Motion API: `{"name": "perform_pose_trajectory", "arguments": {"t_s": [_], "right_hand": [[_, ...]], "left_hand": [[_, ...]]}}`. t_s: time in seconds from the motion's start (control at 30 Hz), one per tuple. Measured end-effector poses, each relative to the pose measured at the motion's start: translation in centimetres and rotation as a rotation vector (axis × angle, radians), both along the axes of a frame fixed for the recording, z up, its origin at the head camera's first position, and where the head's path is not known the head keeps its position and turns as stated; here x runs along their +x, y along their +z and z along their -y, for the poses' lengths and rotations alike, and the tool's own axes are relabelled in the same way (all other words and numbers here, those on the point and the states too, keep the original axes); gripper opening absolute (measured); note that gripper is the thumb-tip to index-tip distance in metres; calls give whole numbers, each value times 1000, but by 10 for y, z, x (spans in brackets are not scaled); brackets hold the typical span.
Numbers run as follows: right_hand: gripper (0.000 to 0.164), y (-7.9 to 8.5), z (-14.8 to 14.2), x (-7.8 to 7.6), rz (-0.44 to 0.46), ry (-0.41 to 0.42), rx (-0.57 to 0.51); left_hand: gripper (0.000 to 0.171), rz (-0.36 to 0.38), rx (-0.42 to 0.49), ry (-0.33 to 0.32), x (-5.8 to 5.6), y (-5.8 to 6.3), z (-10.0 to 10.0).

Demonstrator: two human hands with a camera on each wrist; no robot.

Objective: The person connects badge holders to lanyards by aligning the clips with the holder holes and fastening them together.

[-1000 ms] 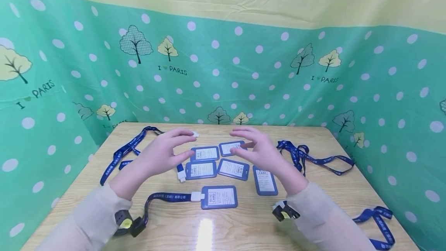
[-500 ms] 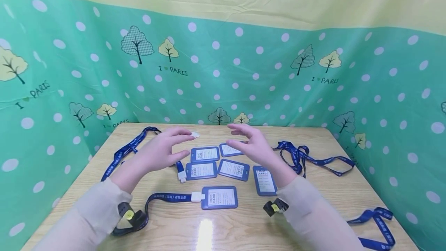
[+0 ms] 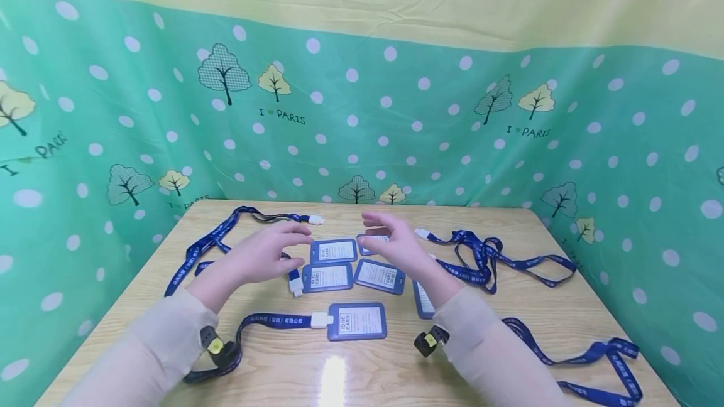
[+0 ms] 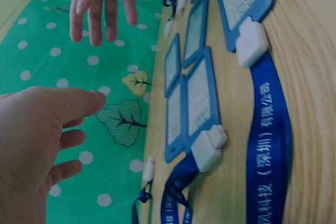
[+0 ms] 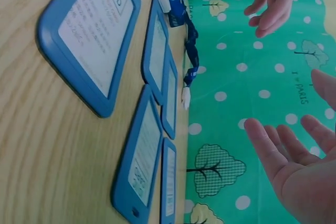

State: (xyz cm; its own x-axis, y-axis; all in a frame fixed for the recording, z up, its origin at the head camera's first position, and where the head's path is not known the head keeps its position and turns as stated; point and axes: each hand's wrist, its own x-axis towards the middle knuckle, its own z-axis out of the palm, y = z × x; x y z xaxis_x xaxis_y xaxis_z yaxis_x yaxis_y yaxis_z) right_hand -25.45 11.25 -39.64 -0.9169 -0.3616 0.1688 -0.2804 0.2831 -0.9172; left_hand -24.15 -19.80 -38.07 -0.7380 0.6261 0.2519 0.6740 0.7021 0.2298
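Both hands hover above the badge holders with nothing in them. My left hand (image 3: 263,256) has its fingers and thumb apart, nearest the back-left badge holder (image 3: 335,250). To its right, my right hand (image 3: 398,247) faces it with loosely bent fingers, overlapping the back-right badge holder (image 3: 366,244) in the head view. Two more blue badge holders, the middle-left one (image 3: 328,277) and the middle-right one (image 3: 380,276), lie just in front. Closest to the body lies a badge holder (image 3: 357,321) clipped to a blue lanyard (image 3: 277,320). The right forearm partly hides an upright badge holder (image 3: 421,300).
Blue lanyards with white clips lie around the wooden table (image 3: 396,369): a left lanyard (image 3: 206,245), a tangled right lanyard (image 3: 483,253) and a front-right lanyard (image 3: 616,357). A green dotted curtain (image 3: 373,118) encloses the back and sides.
The right hand has moved left, and its forearm now covers more of the upright badge holder. The left hand has sunk slightly. Badge holders and lanyards lie where they were.
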Motion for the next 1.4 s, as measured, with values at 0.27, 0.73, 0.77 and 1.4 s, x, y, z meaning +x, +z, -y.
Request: {"name": "perform_pose_trajectory", "arguments": {"t_s": [0.27, 0.73, 0.77, 1.4], "right_hand": [[64, -11, 9, 1, 122, 33, -13], [63, -31, 20, 3, 199, 57, 55], [64, -33, 20, 3, 200, 60, 60], [63, -42, 18, 6, 210, 63, 146]], "left_hand": [[38, 53, -50, -10, 1, -18, -1], [33, 213, -120, 0, 3, -35, -4], [33, 217, -125, 1, 3, -36, -4], [26, 228, -220, 85, 2, -55, -3]]}}
